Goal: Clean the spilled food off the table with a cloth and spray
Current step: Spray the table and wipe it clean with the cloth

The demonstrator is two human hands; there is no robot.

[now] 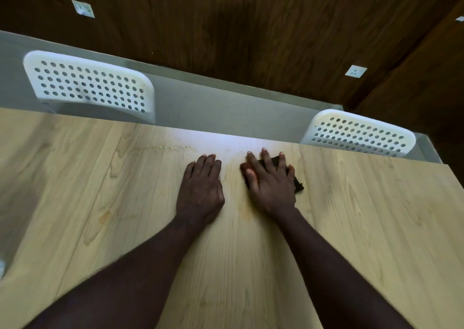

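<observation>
My right hand (271,185) lies flat, fingers spread, pressing a dark cloth (297,185) onto the light wooden table (364,215); only the cloth's right and far edges show past the hand. My left hand (202,188) rests flat on the table just left of it, holding nothing. A thin line of pale crumbs and droplets (173,148) lies beyond the left hand near the table's far edge. Faint orange stains (247,213) mark the wood between my wrists and further left (105,215). No spray bottle is in view.
Two white perforated chair backs stand behind the table's far edge, one at the left (90,85) and one at the right (359,135). A dark wood-panelled wall with white sockets (355,71) rises behind them.
</observation>
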